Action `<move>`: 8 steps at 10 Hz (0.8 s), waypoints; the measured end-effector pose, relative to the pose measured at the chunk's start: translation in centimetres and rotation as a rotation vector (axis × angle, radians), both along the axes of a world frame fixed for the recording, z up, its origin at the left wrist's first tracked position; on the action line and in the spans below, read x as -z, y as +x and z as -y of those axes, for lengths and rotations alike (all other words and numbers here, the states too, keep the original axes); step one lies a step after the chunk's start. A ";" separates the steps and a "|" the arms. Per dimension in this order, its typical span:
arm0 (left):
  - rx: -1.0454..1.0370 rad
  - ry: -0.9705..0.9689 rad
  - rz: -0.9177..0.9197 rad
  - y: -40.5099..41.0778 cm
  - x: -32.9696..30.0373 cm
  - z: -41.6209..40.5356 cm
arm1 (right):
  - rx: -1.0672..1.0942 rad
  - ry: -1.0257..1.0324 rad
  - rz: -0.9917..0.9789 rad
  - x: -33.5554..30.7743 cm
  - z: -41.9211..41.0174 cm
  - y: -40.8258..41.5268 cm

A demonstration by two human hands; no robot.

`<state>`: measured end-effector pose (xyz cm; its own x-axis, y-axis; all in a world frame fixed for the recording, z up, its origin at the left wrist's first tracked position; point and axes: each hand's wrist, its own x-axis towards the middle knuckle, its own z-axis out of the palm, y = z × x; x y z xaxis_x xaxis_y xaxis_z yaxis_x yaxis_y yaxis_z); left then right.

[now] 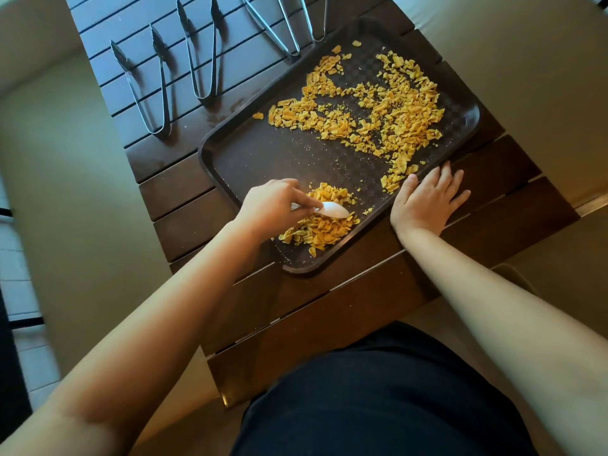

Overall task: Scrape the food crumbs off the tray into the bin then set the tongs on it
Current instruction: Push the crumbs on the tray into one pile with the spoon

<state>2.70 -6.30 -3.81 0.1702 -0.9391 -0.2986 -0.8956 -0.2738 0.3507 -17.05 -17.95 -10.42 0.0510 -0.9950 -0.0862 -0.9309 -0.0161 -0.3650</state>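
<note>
A dark brown tray lies at an angle on the slatted table. Yellow crumbs are scattered over its far half, and a smaller heap sits near its front corner. My left hand grips a white plastic spoon whose bowl rests on that heap. My right hand lies flat with spread fingers against the tray's right rim. Several metal tongs lie on the table beyond the tray: one pair at the left, another beside it, and more at the top. No bin is clearly in view.
The dark wooden slatted table is narrow, with beige floor to the left and right. My dark-clothed lap fills the bottom of the view. A pale object's edge shows under the table's right side.
</note>
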 end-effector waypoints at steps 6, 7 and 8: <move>-0.232 -0.093 -0.140 0.8 0.9 -2.4 | 0.001 0.007 -0.010 0.0 0.0 0.0; -0.426 -0.166 -0.210 1.5 0.6 -1.8 | -0.002 0.005 -0.009 0.0 0.0 0.0; -0.646 -0.223 -0.201 2.3 0.9 -0.3 | 0.000 0.003 -0.010 0.0 0.0 0.0</move>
<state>5.00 -5.96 -4.73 0.6750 -0.7117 -0.1947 -0.4908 -0.6301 0.6018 -17.08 -17.99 -10.40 0.0498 -0.9947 -0.0901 -0.9343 -0.0146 -0.3562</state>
